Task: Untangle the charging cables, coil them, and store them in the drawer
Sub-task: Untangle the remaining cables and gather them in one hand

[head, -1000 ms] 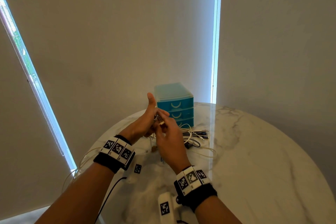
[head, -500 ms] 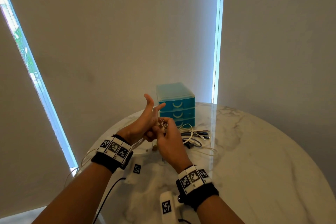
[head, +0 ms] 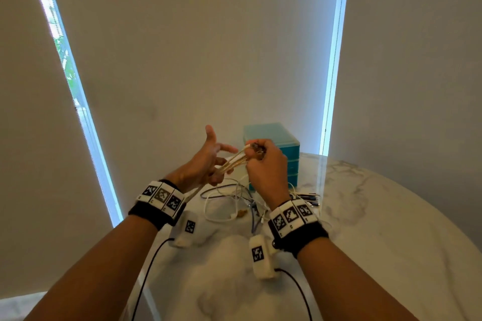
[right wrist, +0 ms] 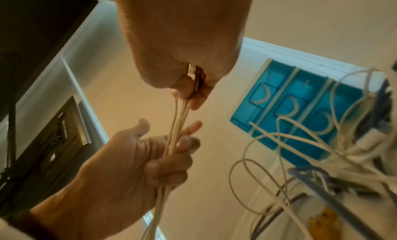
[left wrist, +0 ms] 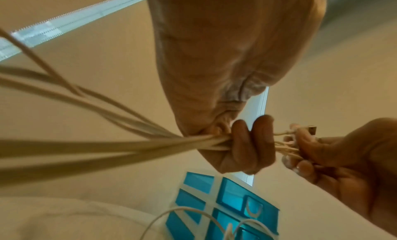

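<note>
A bundle of white cable strands stretches taut between my two hands above the table. My left hand has its lower fingers curled round the strands, with thumb and forefinger pointing out. My right hand pinches the plug ends, and a metal USB plug shows between its fingertips. From the left hand the cable runs back past my wrist. More tangled white, blue and black cables lie on the table under my hands. Behind my right hand stands the teal drawer unit, its three drawers closed.
The round marble table has bare room to the right and front. Black plug ends lie to the right of the pile. A small brown scrap lies among the cables. The wall and window strips are close behind.
My hands were together at the cable ends. My right hand has since pulled up and to the right, drawing the strands out through my left hand's fingers.
</note>
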The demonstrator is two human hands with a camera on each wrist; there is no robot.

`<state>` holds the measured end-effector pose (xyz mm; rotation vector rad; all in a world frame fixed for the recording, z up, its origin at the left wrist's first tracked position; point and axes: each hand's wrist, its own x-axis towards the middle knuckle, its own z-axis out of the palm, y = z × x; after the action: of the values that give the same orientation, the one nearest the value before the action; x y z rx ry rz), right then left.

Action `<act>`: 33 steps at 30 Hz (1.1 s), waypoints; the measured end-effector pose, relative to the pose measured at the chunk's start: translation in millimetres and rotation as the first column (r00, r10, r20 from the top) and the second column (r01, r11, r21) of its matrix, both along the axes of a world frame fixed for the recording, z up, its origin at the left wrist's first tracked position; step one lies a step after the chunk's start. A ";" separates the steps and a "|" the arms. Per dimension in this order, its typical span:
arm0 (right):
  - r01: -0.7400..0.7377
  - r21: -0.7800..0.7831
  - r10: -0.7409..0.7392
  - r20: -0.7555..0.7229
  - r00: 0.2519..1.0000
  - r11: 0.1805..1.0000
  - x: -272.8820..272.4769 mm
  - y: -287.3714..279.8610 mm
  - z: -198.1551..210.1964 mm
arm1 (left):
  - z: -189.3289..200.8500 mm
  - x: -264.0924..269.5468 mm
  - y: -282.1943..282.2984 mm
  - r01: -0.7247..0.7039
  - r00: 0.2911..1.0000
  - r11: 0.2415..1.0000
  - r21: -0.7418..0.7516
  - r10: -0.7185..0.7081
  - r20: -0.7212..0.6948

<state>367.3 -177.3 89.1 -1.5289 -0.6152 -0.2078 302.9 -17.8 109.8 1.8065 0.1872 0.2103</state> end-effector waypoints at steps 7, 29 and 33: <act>0.190 0.074 -0.186 -0.066 0.980 0.979 36.5 -28.4 17.1 | -19.0 -41.5 81.6 0.102 0.924 0.913 0.396 0.061 -0.378; 0.023 -0.104 -0.027 -0.039 0.999 0.994 12.9 -6.1 -42.8 | -17.4 22.1 -41.0 0.092 0.996 0.910 0.405 -0.087 -0.029; -0.157 0.022 0.158 -0.110 0.981 0.987 17.6 -14.9 -47.4 | -23.0 31.1 -36.0 -0.076 0.997 0.849 0.523 0.067 0.037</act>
<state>384.9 -192.3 41.7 -1.4609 -0.6409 -0.0051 334.0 -53.8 86.8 2.3461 0.1973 0.3572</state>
